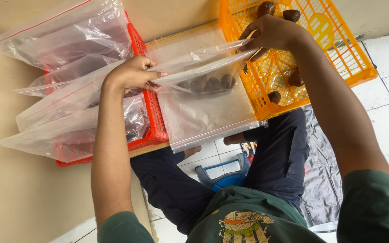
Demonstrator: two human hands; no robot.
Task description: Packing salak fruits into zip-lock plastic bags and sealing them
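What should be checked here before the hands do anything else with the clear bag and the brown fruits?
1. Left hand grips the clear bag at its mouth edge: ok.
2. Right hand pinches the opposite mouth edge: ok.
3. Bag mouth spread wide enough: cannot tell.
4. Brown fruits in the bag sit together inside, none spilling: ok.
5. More fruits within reach in the orange crate: ok.
6. Room left in the red crate, piled with filled bags: cannot tell.
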